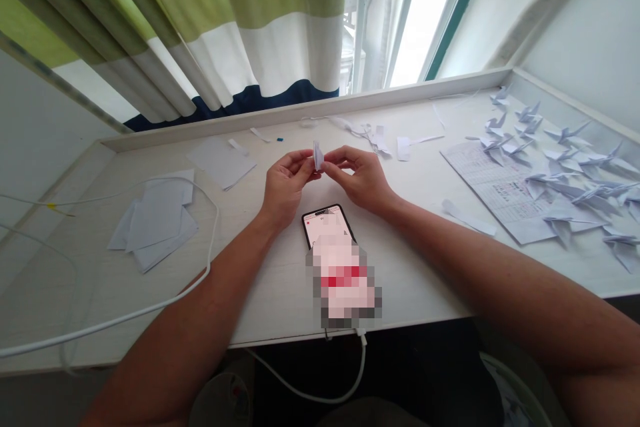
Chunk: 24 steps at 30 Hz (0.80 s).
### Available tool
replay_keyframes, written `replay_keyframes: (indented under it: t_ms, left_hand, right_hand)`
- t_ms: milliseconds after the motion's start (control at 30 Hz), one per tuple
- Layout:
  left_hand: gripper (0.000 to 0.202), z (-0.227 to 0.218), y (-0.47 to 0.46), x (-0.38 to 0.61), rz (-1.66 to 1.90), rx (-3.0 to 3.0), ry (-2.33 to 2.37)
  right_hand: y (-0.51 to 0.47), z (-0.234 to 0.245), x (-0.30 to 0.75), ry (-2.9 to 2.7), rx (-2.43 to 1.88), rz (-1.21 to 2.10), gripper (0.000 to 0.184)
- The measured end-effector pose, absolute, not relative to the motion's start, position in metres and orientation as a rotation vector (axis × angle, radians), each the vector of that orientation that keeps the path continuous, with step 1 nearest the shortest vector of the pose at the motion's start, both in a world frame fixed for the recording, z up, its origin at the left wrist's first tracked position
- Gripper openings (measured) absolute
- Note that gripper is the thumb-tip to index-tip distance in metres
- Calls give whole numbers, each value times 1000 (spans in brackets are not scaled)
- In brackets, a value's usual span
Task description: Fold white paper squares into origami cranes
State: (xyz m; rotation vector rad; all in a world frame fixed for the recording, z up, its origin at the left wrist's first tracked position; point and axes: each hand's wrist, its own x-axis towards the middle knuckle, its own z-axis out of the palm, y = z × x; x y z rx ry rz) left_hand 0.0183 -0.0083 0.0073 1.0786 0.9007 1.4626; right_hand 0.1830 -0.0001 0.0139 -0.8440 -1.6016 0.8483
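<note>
A small folded piece of white paper (318, 156) is held upright above the middle of the desk. My left hand (286, 188) pinches it from the left between thumb and fingers. From the right, my right hand (361, 178) grips its edge, thumb and forefinger pressed together. The layers of the fold stand close together; part of the paper is hidden by the fingertips. Just below the hands lies a phone (327, 220) with its screen lit, partly blurred out.
Several folded paper cranes (565, 160) crowd the right side, some on a printed sheet (500, 193). Paper sheets (157, 213) lie at left, another stack (220, 160) behind them. Paper scraps (377, 139) lie at the back. A white cable (215, 213) loops over the left; another cable (364, 353) plugs into the phone.
</note>
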Motion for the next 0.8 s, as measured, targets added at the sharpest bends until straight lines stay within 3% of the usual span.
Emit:
replay_keyframes:
  t_ms: [200, 333, 800]
  left_hand:
    - [31, 13, -11, 19, 1350, 955, 798]
    - [23, 14, -11, 19, 1319, 912, 813]
    - [38, 13, -14, 20, 1341, 1033, 902]
  right_hand:
    - [-1, 14, 183, -1577, -800, 814, 18]
    - [-2, 14, 184, -1637, -761, 731, 33]
    - [5, 15, 192, -1685, -764, 473, 10]
